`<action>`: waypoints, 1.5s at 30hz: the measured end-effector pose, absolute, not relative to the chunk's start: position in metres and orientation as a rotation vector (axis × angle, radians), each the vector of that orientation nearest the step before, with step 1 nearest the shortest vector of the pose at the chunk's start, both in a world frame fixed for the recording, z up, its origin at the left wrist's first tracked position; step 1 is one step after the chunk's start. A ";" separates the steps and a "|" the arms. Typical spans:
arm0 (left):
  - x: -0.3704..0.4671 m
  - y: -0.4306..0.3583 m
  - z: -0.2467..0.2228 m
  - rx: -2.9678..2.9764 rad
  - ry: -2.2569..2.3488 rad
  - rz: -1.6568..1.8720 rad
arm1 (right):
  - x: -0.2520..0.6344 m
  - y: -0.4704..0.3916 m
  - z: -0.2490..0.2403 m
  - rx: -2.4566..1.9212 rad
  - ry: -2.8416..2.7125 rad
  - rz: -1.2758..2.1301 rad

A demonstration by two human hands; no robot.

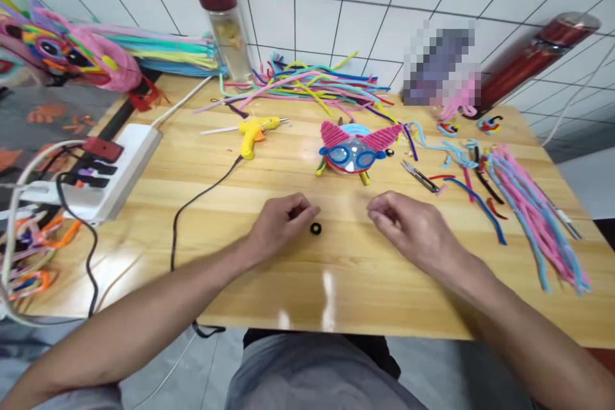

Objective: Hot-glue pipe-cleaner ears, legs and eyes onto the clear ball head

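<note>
My left hand [284, 224] hovers over the middle of the wooden table [269, 295], its fingers curled with thumb and forefinger together; anything between them is too small to make out. Beside its fingertips lies a small black ring [316, 229] with a pale centre. To the right, my right hand [406, 224] is also closed in a pinch, slightly blurred, and its contents cannot be made out. Beyond both hands stands a figure [353, 150] with pink ears, blue goggle-like rings and yellow-green feet. Close to its right side sits a small black-and-white piece [389, 152].
A yellow glue gun [254, 134] with a black cord lies left. Small snips [420, 177] and pipe cleaners [533, 211] are at right. More pipe cleaners [307, 86] and a bottle [225, 25] line the back. A power strip [127, 170] occupies the left side.
</note>
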State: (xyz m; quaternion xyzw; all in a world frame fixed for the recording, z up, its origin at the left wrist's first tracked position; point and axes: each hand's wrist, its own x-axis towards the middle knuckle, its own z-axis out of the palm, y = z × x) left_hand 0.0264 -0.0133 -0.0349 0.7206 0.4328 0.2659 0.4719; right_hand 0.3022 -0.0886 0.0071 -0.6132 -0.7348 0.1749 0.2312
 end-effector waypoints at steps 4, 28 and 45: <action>0.027 -0.013 -0.042 1.783 1.024 0.745 | 0.277 -0.079 -0.020 -1.535 -2.099 0.496; 0.011 0.016 -0.011 1.983 1.231 1.018 | 0.277 -0.076 -0.056 -1.382 -2.003 0.377; -0.025 0.126 -0.002 2.012 2.008 0.183 | 0.321 0.002 -0.049 -1.799 -1.684 0.378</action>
